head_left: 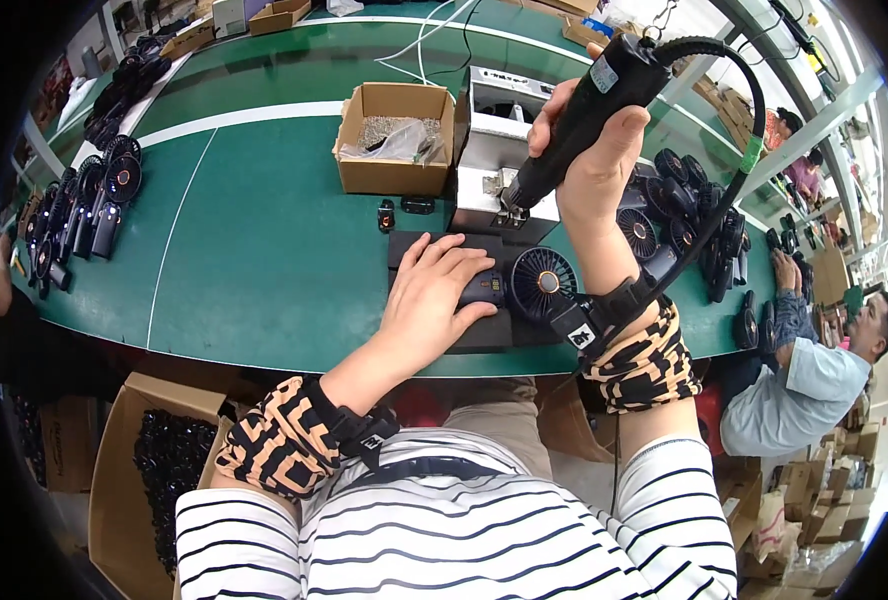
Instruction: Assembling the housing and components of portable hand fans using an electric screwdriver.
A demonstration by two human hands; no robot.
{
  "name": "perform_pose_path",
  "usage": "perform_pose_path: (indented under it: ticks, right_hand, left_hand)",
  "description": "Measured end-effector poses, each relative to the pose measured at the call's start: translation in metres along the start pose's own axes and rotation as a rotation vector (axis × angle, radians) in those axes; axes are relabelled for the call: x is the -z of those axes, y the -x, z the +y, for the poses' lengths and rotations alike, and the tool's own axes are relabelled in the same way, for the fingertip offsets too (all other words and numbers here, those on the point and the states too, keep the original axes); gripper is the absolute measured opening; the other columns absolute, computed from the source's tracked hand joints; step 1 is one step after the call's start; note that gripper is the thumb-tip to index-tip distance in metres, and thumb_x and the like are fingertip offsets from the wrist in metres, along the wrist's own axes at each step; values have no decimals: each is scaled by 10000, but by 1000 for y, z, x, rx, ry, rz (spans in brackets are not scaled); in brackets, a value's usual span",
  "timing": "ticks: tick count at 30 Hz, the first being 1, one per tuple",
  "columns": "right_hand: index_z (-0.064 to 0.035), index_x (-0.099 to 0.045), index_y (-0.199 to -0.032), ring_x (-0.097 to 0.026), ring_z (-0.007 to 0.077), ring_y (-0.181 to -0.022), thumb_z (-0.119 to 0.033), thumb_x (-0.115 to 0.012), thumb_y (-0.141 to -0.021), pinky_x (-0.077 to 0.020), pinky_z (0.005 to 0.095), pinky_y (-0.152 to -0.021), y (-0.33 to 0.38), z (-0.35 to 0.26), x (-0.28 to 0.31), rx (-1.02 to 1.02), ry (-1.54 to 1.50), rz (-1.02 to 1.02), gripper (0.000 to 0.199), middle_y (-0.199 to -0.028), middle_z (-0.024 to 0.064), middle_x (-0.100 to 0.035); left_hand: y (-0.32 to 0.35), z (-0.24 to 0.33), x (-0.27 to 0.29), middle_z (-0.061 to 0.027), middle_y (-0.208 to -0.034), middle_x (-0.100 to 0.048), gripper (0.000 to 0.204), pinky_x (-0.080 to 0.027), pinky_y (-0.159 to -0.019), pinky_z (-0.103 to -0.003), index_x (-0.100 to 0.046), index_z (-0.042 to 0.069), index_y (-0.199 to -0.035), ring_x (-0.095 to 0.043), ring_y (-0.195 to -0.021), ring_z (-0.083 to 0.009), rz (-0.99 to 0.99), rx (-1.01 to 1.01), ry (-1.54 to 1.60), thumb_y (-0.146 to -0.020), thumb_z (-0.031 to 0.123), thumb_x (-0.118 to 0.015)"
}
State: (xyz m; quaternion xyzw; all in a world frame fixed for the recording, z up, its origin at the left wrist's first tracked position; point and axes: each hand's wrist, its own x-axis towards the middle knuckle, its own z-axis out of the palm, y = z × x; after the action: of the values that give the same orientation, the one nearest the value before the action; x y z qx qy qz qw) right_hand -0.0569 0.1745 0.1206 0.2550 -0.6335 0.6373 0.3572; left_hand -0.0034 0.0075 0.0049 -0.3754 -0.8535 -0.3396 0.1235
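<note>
My right hand (604,165) is wrapped round a black electric screwdriver (591,115), held tilted with its tip down at the front of a metal screw feeder (479,208). My left hand (426,298) lies flat with fingers stretched over the handle of a black handheld fan (543,284). The fan rests on its back on a dark block-like fixture (484,338), its round grille to the right and a small lit display beside my fingertips. Two small black parts (387,214) lie on the table just beyond the left hand.
An open cardboard box (394,180) of small metal pieces stands left of the feeder. Several fans lie at the left (104,190) and right (654,225) of the green table (254,250). The screwdriver's cable (754,110) loops down my right side. A co-worker (799,390) sits at the right.
</note>
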Motion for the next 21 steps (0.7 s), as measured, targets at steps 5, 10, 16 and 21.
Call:
perform_pose_path:
  ticks: [5, 10, 16, 21]
  right_hand:
    - [-19, -327, -1382, -529, 146, -525, -775, -397, -821, -440, 262, -471, 17, -18, -2, -97, -46, -19, 944, -863, 97, -548]
    - [-24, -264, -1407, -537, 132, -515, -836, -421, -748, -449, 248, -462, 48, -49, -1, -183, -57, -66, 1058, -926, 116, -551]
    - [-9, -273, -1394, -543, 139, -518, -832, -416, -755, -463, 249, -466, 64, -54, -1, -196, -57, -47, 1052, -927, 132, -556]
    - [-11, -285, -1385, -551, 145, -522, -823, -420, -762, -470, 252, -466, 73, -48, 0, -193, -61, 17, 1033, -930, 135, -561]
  left_hand:
    - [1, -2, -2, -68, -1242, -592, 487, -256, -1119, -474, -625, 85, -1166, -451, -1271, -285, 9, -6, 26, -740, 281, -757]
    - [1, -3, -2, -68, -1211, -607, 466, -253, -1111, -486, -632, 70, -1148, -468, -1251, -285, 46, -24, 41, -738, 248, -764]
    - [0, -1, -3, -64, -1208, -609, 464, -239, -1114, -501, -637, 80, -1146, -470, -1251, -283, 42, -13, 38, -731, 243, -768]
    - [1, 1, -1, -57, -1193, -613, 466, -200, -1121, -540, -639, 85, -1132, -462, -1261, -289, 55, -30, 11, -716, 240, -778]
